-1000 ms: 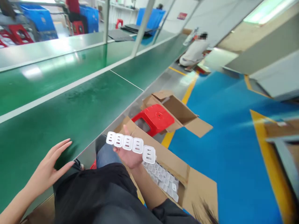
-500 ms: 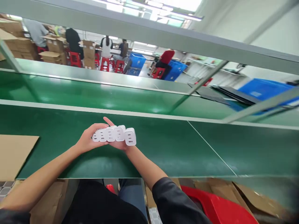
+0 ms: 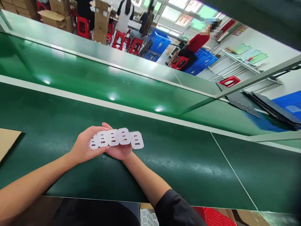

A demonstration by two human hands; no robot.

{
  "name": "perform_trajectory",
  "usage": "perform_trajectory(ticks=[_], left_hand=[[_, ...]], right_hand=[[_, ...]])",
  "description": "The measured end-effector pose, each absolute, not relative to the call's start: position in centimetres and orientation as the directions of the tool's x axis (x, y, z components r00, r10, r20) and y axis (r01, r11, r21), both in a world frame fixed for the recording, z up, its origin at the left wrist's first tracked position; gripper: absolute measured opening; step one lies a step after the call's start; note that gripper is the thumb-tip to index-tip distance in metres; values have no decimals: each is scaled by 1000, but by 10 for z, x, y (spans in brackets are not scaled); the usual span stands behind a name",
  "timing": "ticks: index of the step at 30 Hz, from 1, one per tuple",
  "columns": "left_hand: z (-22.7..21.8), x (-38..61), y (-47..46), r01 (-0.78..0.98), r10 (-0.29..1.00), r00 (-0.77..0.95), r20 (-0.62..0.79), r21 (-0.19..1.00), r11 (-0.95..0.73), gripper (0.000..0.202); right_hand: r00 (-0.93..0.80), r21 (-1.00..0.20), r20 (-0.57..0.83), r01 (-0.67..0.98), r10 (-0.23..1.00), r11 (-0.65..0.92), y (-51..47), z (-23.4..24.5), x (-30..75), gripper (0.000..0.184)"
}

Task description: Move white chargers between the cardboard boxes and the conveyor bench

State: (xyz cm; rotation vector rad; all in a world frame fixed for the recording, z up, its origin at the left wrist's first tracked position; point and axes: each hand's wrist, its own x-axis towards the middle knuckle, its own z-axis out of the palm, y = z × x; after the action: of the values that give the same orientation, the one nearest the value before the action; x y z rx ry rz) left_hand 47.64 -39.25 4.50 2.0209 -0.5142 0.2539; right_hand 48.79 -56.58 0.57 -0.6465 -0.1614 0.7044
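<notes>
Pcs (image 3: 115, 138) abv grn tbl (image 3: 178, 157), stools (image 3: 118, 37) bhnd

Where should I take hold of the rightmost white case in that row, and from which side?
Probably pinch the rightmost case by its upper and lower edges, coming from the right. Its outer edge is uncovered and it sits slightly lower than its neighbour, while the left hand wraps the row's left end and the right hand shows below the row.

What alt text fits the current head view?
Left hand and right hand hold a row of five white slotted cases over a green table. Cardboard shows at the left edge; people sit on red stools beyond.
</notes>
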Motion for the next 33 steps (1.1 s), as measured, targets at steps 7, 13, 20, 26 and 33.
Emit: perform_trajectory(ticks=[7, 13, 20, 26, 33], left_hand=[[48, 474, -391, -469, -248, 883, 398, 749, -468, 35], [49, 474, -392, -475, -226, 880, 419, 747, -466, 36], [49, 474, -391, -461, -225, 887, 403, 758, -462, 37], [48, 473, -391, -424, -222, 905, 362, 795, -433, 43], [45, 473, -391, -402, -213, 915, 341, 803, -440, 53]], right_hand=[[743, -566, -77, -581, 664, 585, -564, 8, 484, 103], [739, -583, -89, -582, 668, 566, -564, 8, 484, 107], [749, -574, -87, -577, 657, 582, -564, 7, 482, 102], [748, -560, -68, -576, 660, 595, -564, 8, 483, 100], [747, -564, -70, -577, 662, 591, -566, 7, 482, 103]])
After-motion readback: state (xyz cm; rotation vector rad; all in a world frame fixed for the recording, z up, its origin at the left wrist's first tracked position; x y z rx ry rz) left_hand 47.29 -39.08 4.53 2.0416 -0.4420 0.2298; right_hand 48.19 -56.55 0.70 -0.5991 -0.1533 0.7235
